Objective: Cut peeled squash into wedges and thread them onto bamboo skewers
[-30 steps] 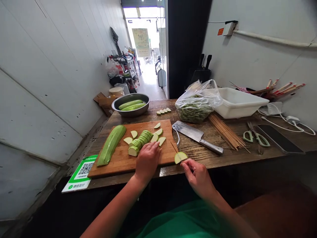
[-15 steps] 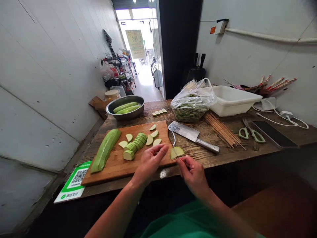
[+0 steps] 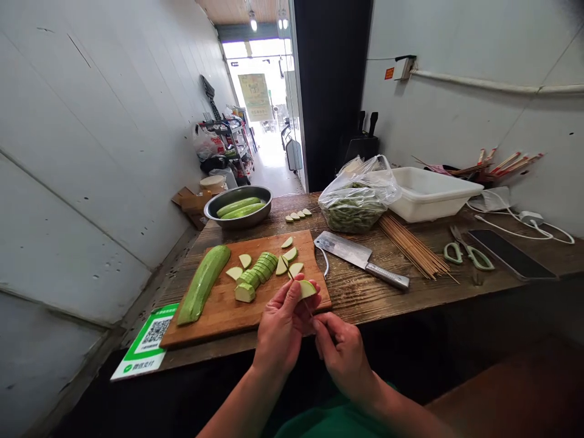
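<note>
My left hand (image 3: 279, 331) is closed on a half-round zucchini slice (image 3: 308, 289), thumb on one face and fingers behind. A thin skewer (image 3: 311, 313) runs into this slice, and its dark tip sticks out toward the board. The skewer's lower end is pinched in my right hand (image 3: 343, 353). Beyond my hands, a cutting board (image 3: 210, 328) bears a row of sliced zucchini (image 3: 260, 271), several loose half slices (image 3: 295, 269) and a long peeled-looking zucchini (image 3: 203, 286). A cleaver (image 3: 347, 248) lies right of the board.
Behind stand a metal bowl (image 3: 214, 220) with zucchinis, a bag of green vegetables (image 3: 356, 210) and a white tub (image 3: 424, 207). On the right lie bamboo skewers (image 3: 413, 246), scissors (image 3: 469, 252) and a phone (image 3: 513, 252). A QR-code card (image 3: 146, 340) sits at front left.
My left hand, earlier apart from the slice, now grips it. The skewered slice has come off the board's right edge toward me, and my hands are closer together. The view has shifted slightly.
</note>
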The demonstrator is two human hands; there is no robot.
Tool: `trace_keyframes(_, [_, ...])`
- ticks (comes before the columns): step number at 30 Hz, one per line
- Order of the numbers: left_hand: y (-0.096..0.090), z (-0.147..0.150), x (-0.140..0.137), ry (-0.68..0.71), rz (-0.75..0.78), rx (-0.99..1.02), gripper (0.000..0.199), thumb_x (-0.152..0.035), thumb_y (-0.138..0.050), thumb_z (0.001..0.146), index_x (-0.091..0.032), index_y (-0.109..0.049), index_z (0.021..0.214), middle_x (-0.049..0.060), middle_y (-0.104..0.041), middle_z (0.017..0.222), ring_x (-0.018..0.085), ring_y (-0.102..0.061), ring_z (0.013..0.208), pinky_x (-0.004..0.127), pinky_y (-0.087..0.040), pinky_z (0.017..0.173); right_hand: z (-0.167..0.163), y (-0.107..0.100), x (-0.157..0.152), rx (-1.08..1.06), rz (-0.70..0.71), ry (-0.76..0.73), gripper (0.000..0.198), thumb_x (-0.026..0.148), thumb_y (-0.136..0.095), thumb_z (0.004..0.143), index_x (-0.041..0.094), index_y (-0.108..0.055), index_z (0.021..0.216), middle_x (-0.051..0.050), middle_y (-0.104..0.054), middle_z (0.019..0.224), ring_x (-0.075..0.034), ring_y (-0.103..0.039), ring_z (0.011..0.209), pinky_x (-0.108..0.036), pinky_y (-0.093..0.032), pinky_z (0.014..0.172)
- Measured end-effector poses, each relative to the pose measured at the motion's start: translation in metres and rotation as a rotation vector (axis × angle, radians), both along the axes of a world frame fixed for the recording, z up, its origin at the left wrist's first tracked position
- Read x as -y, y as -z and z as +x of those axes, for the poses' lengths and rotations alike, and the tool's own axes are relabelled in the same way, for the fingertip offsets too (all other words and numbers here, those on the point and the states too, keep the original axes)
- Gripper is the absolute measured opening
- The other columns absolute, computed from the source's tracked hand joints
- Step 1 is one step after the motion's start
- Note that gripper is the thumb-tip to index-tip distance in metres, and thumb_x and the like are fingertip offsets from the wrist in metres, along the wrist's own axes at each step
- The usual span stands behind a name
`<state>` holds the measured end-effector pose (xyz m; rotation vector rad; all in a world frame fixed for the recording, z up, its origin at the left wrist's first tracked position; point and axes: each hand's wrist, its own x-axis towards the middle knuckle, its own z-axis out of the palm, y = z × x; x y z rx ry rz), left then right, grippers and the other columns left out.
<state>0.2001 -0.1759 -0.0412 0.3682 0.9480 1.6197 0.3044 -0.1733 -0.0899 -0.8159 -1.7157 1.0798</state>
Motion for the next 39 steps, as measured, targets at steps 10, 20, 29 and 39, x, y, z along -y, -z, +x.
trace_keyframes(10, [0.003, 0.001, 0.004, -0.013, -0.030, 0.046, 0.024, -0.024, -0.071, 0.066, -0.014, -0.061, 0.086, 0.006, -0.067, 0.082, 0.020, -0.063, 0.080, 0.033, -0.050, 0.077, -0.001, -0.008, 0.006, 0.007, 0.062, 0.024, 0.023, 0.024, -0.038, 0.088, 0.016, -0.058, 0.081, -0.004, -0.061, 0.067, -0.014, -0.058, 0.059, -0.023, -0.046, 0.057])
trace_keyframes(20, [0.020, 0.015, 0.004, 0.071, -0.048, 0.043, 0.024, -0.028, -0.070, 0.065, -0.012, -0.065, 0.082, 0.008, -0.067, 0.082, 0.019, -0.062, 0.078, 0.028, -0.049, 0.073, -0.003, -0.001, -0.005, 0.048, -0.017, 0.074, 0.028, 0.031, -0.039, 0.088, 0.017, -0.052, 0.067, 0.000, -0.052, 0.057, -0.011, -0.048, 0.050, -0.021, -0.038, 0.047])
trace_keyframes(29, [0.030, -0.012, -0.018, -0.038, 0.035, -0.769, 0.036, -0.041, -0.058, 0.075, -0.019, -0.062, 0.102, 0.009, -0.062, 0.100, 0.023, -0.056, 0.094, 0.034, -0.041, 0.086, 0.008, 0.012, -0.023, 0.012, -0.189, 0.112, 0.030, 0.039, -0.043, 0.086, 0.017, -0.050, 0.068, 0.005, -0.041, 0.047, -0.008, -0.036, 0.041, -0.020, -0.029, 0.040])
trace_keyframes(39, [0.041, -0.041, -0.062, -0.117, -0.208, -2.056, 0.030, -0.033, -0.049, 0.080, -0.012, -0.061, 0.098, 0.013, -0.055, 0.090, 0.026, -0.049, 0.091, 0.040, -0.037, 0.084, 0.032, 0.033, -0.026, 0.021, -0.323, 0.044, 0.033, 0.043, -0.046, 0.084, 0.014, -0.054, 0.069, 0.006, -0.036, 0.044, -0.006, -0.033, 0.038, -0.019, -0.023, 0.038])
